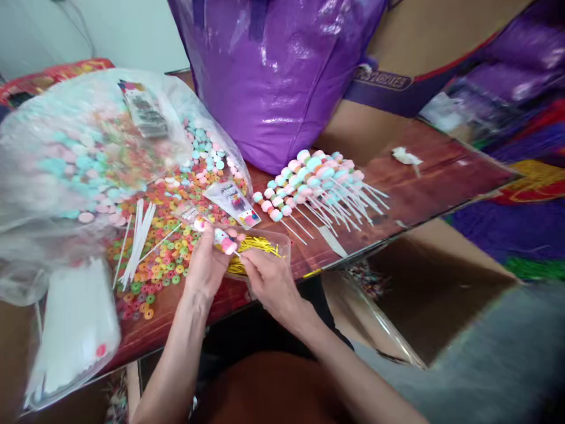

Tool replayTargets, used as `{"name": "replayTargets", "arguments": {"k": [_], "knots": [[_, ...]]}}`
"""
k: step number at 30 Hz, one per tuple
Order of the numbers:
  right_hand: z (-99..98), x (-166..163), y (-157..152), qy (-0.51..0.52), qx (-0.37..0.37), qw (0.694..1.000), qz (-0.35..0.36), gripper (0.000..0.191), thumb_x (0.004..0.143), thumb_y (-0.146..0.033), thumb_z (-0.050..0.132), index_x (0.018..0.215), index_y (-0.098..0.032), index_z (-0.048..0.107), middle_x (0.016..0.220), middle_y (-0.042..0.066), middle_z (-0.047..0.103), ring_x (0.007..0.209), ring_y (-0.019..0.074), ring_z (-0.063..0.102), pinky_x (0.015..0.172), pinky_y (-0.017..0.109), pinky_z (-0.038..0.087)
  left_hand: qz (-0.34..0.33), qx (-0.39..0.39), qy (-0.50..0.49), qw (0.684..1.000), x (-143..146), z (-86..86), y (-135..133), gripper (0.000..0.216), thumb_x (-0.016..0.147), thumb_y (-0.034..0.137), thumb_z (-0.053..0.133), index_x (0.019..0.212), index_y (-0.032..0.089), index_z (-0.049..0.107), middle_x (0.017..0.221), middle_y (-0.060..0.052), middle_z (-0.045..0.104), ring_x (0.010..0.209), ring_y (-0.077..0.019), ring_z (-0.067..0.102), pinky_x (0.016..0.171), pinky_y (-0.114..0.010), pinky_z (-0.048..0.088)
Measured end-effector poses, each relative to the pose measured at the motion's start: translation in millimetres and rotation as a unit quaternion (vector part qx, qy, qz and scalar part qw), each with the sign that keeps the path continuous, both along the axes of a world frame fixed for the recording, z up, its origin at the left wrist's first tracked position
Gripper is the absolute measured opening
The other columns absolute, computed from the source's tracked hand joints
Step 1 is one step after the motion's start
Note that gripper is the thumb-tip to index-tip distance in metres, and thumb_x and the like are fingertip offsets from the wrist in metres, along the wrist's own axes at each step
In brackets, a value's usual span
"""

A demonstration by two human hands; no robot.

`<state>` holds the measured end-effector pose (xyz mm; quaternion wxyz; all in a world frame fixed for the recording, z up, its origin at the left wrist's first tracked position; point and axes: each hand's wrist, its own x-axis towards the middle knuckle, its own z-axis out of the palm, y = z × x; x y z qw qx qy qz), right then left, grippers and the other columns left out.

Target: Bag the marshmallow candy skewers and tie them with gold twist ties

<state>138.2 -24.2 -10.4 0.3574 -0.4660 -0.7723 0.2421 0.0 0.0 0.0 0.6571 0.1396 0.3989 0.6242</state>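
My left hand [207,259] is closed around a candy skewer in a small printed clear wrapper [226,242], with pink and white showing through it. My right hand [270,274] pinches the lower end of the same skewer, where a white stick comes out; whether a tie is also in these fingers is hidden. Just beyond both hands, a clear plastic tray [286,240] holds gold twist ties [260,244]. More printed wrappers [233,203] lie behind the left hand. To the right, a stack of marshmallow skewers [313,176] on white sticks rests on the table.
Loose gummy rings [163,259] and white sticks [139,241] spread over the left of the table [424,171]. A large clear bag of candies [66,159] and a bag of sticks [75,324] lie farther left. A purple bag [282,82] stands behind. Open cardboard boxes [424,294] are below right.
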Motion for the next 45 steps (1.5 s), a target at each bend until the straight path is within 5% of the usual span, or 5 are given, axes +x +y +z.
{"name": "replayTargets", "arguments": {"k": [11, 22, 28, 35, 45], "knots": [[-13.3, -19, -2, 0.004, 0.124, 0.99, -0.074, 0.025, 0.097, -0.011, 0.038, 0.09, -0.017, 0.062, 0.072, 0.007, 0.069, 0.064, 0.0184, 0.065, 0.064, 0.028, 0.047, -0.006, 0.014, 0.066, 0.998, 21, -0.3, -9, 0.037, 0.074, 0.05, 0.078, 0.083, 0.016, 0.068, 0.076, -0.003, 0.072, 0.09, -0.023, 0.072, 0.086, -0.034, 0.054], [4.8, -13, 7, 0.101, 0.006, 0.99, -0.099, 0.022, 0.097, -0.019, 0.044, 0.083, -0.019, 0.06, 0.072, 0.003, 0.067, 0.063, 0.0148, 0.061, 0.064, 0.026, 0.045, 0.008, 0.049, 0.166, 0.985, 25, -10.3, -23, 0.029, 0.084, 0.044, 0.07, 0.097, 0.019, 0.064, 0.1, -0.006, 0.074, 0.094, -0.0195, 0.071, 0.087, -0.033, 0.054], [12.5, -10, 4, 0.181, -0.084, 0.978, -0.062, 0.023, 0.097, -0.024, 0.046, 0.079, -0.02, 0.06, 0.067, 0.001, 0.059, 0.062, 0.0141, 0.053, 0.062, 0.027, 0.042, 0.088, 0.091, 0.326, 0.937, 18, -14.5, -20, 0.021, 0.085, 0.034, 0.071, 0.097, 0.019, 0.065, 0.094, -0.003, 0.072, 0.087, -0.0156, 0.069, 0.082, -0.028, 0.055], [21.3, -1, 0, 0.324, -0.274, 0.905, 0.006, 0.018, 0.091, -0.032, 0.053, 0.091, -0.017, 0.063, 0.059, -0.006, 0.044, 0.051, 0.0093, 0.038, 0.048, 0.023, 0.033, 0.061, 0.117, 0.436, 0.89, 5, -9.7, -15, 0.015, 0.088, 0.033, 0.065, 0.094, 0.019, 0.065, 0.084, -0.002, 0.07, 0.074, -0.0145, 0.066, 0.071, -0.026, 0.052], [17.1, -5, -3, 0.312, -0.224, 0.921, -0.064, 0.019, 0.09, -0.028, 0.054, 0.074, -0.019, 0.055, 0.058, -0.005, 0.047, 0.051, 0.0093, 0.044, 0.05, 0.022, 0.037, -0.032, 0.194, 0.609, 0.769, 0, -6.9, -23, 0.006, 0.092, 0.023, 0.053, 0.086, 0.022, 0.055, 0.075, 0.001, 0.058, 0.066, -0.0136, 0.053, 0.066, -0.027, 0.042]]}}
